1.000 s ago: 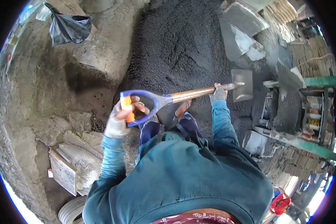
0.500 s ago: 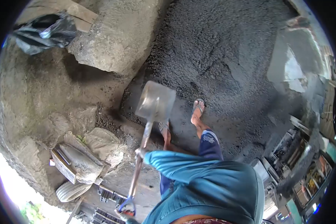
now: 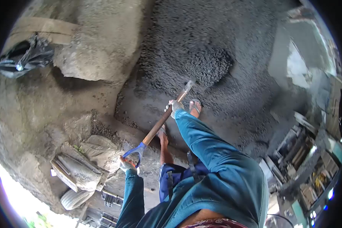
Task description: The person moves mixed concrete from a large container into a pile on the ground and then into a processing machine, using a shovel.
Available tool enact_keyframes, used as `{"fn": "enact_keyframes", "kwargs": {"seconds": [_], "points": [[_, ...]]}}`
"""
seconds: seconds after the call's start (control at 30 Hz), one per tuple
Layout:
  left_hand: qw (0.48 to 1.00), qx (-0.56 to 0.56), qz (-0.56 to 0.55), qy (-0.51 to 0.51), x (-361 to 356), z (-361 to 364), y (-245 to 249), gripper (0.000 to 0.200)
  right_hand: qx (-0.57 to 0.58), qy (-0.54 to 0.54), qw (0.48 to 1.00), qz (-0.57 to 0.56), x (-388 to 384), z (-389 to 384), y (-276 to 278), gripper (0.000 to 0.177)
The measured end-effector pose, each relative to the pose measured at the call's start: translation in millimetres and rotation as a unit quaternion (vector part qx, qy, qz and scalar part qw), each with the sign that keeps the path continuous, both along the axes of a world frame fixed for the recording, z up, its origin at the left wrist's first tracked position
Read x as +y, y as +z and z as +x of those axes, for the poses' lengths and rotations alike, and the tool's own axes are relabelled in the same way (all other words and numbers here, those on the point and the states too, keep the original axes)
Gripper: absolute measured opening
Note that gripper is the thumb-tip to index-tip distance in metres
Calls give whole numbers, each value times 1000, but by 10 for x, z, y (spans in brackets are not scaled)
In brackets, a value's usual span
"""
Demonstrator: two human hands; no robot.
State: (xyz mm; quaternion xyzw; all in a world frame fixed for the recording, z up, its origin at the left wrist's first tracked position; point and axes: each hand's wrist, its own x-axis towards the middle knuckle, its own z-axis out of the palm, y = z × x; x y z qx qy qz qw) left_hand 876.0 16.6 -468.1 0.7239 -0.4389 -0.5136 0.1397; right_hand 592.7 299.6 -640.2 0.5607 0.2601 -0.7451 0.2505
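Note:
My left hand [image 3: 127,164], in a light glove, is closed around the blue D-shaped grip [image 3: 137,152] of a shovel [image 3: 155,131]. Further down the wooden shaft, near the metal socket, my right hand [image 3: 175,108] wraps around it in a similar glove. The shovel slants up and to the right, away from my body. Its blade is hidden by a mound of dark, wet-looking gravelly mix [image 3: 209,67]. More of this dark mix [image 3: 171,41] spreads over the ground around the mound.
My sandalled feet [image 3: 195,107] stand at the mix's near edge. A large concrete block [image 3: 98,45] and black plastic bag [image 3: 28,55] are at upper left. Below them lie a sack [image 3: 97,146] and tire [image 3: 76,198]. Boards and clutter [image 3: 296,152] line the right.
The shovel has swung right and forward from its raised position with a bare blade. Its blade is now covered by dark mix. Both hands moved forward with it, still gripping.

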Motion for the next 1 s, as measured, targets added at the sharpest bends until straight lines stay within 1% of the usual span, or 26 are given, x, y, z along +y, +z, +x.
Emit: {"fn": "enact_keyframes", "kwargs": {"seconds": [0.07, 0.17, 0.23, 0.27, 0.3, 0.33, 0.37, 0.4, 0.43, 0.5, 0.53, 0.57, 0.6, 0.63, 0.67, 0.7, 0.73, 0.77, 0.8, 0.83, 0.87, 0.9, 0.93, 0.97, 1.0], "points": [[998, -18, 55, 5, 47, 88, 24, 46, 2, -31, 999, 21, 338, 264, 198, 10], [992, -54, 69, -91, 433, -161, 287, 51, -5, -81, 994, 73, 1001, 483, 718, 8], [972, 11, 128, -197, 612, -375, 341, 58, 48, -87, 991, 85, 1627, 679, 952, 8], [959, 14, 165, -229, 855, -634, 491, 62, 91, -89, 974, 188, 1889, 827, 1016, 7], [935, 9, 253, -250, 887, -727, 393, 64, 61, -160, 968, 186, 2162, 807, 1367, 6], [921, 27, 270, -279, 1063, -955, 407, 64, 33, -231, 954, 187, 2422, 729, 1834, 6], [905, 42, 288, -309, 1290, -1137, 448, 64, 70, -261, 942, 197, 2700, 664, 2293, 6], [900, 62, 278, -331, 1520, -1349, 475, 59, 106, -291, 928, 209, 2978, 673, 2656, 7], [892, 78, 271, -354, 1850, -1645, 741, 54, 140, -318, 911, 222, 3235, 697, 2982, 7], [856, 130, 320, -385, 2371, -2146, 1160, 50, 233, -375, 865, 238, 3779, 706, 3593, 9], [818, 186, 309, -447, 2535, -2332, 1321, 50, 269, -395, 842, 250, 3956, 667, 3981, 8], [763, 281, 316, -489, 2822, -2504, 1553, 51, 302, -412, 819, 259, 4190, 656, 4258, 9], [721, 318, 311, -532, 3096, -2677, 1851, 54, 363, -408, 795, 265, 4467, 702, 4388, 12], [653, 396, 287, -578, 3326, -2843, 2041, 50, 423, -397, 769, 269, 4795, 768, 4522, 15], [608, 432, 248, -618, 3613, -2948, 2398, 51, 463, -396, 741, 281, 5110, 824, 4671, 17], [525, 478, 127, -693, 3791, -3049, 2675, 48, 500, -392, 715, 291, 5354, 886, 4807, 18], [385, 560, -102, -726, 3972, -3131, 3114, 46, 500, -409, 711, 278, 5517, 955, 4996, 20], [309, 653, -65, -688, 4105, -3156, 3369, 37, 499, -424, 708, 265, 5538, 1024, 5216, 21], [216, 695, -135, -673, 4130, -3161, 3714, 36, 481, -425, 713, 283, 5417, 1059, 5415, 23], [157, 695, -168, -682, 4032, -3129, 3918, 36, 464, -423, 717, 301, 5304, 1074, 5630, 24], [168, 701, -149, -677, 3911, -3058, 3850, 38, 444, -423, 724, 317, 5154, 1125, 5752, 26], [181, 704, -133, -673, 3746, -2970, 3703, 39, 460, -411, 721, 315, 4980, 1165, 5790, 27], [231, 670, -66, -702, 3538, -2882, 3518, 38, 476, -395, 724, 306, 4762, 1158, 5770, 28], [288, 628, -4, -723, 3259, -2784, 3296, 38, 491, -373, 733, 288, 4514, 1068, 5700, 29], [415, 526, 140, -729, 2965, -2613, 3082, 40, 444, -388, 755, 286, 4285, 957, 5613, 21]]}}
